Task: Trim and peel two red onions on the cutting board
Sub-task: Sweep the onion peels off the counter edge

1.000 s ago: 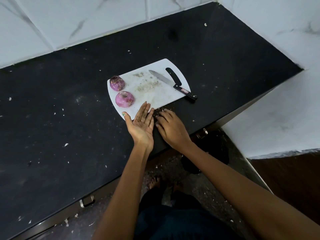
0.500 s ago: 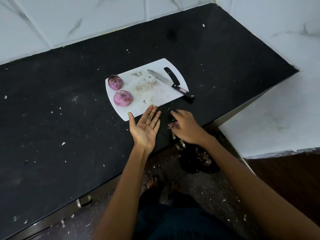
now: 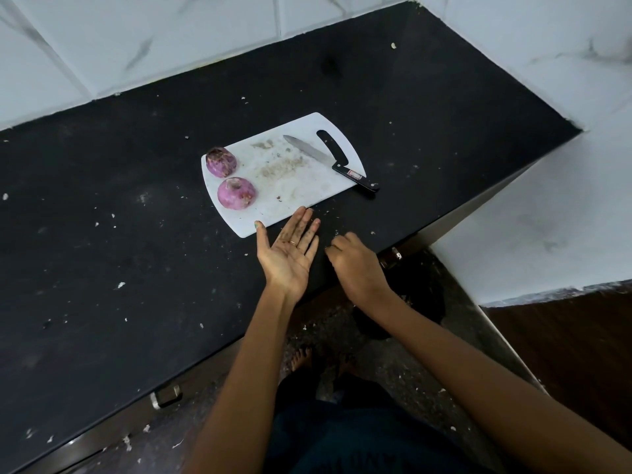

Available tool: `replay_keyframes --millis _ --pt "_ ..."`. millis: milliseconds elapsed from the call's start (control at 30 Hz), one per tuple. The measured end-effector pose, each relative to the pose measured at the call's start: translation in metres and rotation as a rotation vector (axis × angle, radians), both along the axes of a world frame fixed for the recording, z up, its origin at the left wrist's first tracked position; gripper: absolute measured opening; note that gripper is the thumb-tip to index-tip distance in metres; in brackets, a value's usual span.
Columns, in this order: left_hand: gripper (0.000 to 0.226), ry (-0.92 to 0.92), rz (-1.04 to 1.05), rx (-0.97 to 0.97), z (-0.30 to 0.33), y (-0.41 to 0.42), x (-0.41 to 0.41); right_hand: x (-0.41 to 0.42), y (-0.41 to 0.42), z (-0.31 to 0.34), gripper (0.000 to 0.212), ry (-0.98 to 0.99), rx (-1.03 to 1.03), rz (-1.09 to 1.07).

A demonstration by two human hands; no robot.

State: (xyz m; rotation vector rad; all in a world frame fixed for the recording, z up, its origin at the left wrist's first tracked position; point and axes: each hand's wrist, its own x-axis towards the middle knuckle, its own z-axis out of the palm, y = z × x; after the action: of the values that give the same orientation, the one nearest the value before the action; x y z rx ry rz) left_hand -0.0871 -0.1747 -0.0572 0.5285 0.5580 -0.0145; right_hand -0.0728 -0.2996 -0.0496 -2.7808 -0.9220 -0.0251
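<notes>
black worktop (image 3: 102, 234) walled by white tiles, white cutting board (image 3: 307, 186) near its front edge, two peeled onions (image 3: 236, 193) at board's left end, knife (image 3: 330, 160) overhanging right edge, left hand (image 3: 289, 249) spread palm-up, right hand (image 3: 355, 261) loosely curled, holding nothing visible

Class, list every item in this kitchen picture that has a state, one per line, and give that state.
far onion: peeled, resting on board
near onion: peeled, trimmed end up
knife: lying flat, unheld
cutting board: soiled with scraps
left hand: palm up, fingers straight
right hand: fingers curled at the counter edge; contents hidden
</notes>
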Motion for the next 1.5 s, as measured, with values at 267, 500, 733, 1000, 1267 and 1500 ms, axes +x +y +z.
replay_keyframes --millis 267,500,733,1000,1267,1500 --pt "0.057 0.099 -0.05 -0.027 0.011 -0.01 0.005 0.047 0.012 0.029 0.01 0.423 0.671 -0.437" --pt "0.044 0.247 -0.06 -0.296 0.007 -0.008 0.014 0.001 0.039 0.02 0.023 0.215 0.309 -0.167" --pt "0.044 0.377 -0.113 -0.249 0.016 -0.006 0.011 -0.004 0.038 0.015 0.007 -0.113 0.235 -0.207" --pt "0.067 0.339 0.123 -0.529 0.006 0.014 0.02 0.021 0.011 0.04 0.04 0.859 0.561 -0.098" --pt "0.062 0.2 0.174 -0.565 0.012 0.034 0.016 0.015 -0.017 -0.01 0.066 0.33 0.106 -0.498" --pt "0.06 0.171 0.156 -0.535 0.014 0.032 0.017 0.013 0.048 -0.028 0.073 0.21 0.01 -0.265"
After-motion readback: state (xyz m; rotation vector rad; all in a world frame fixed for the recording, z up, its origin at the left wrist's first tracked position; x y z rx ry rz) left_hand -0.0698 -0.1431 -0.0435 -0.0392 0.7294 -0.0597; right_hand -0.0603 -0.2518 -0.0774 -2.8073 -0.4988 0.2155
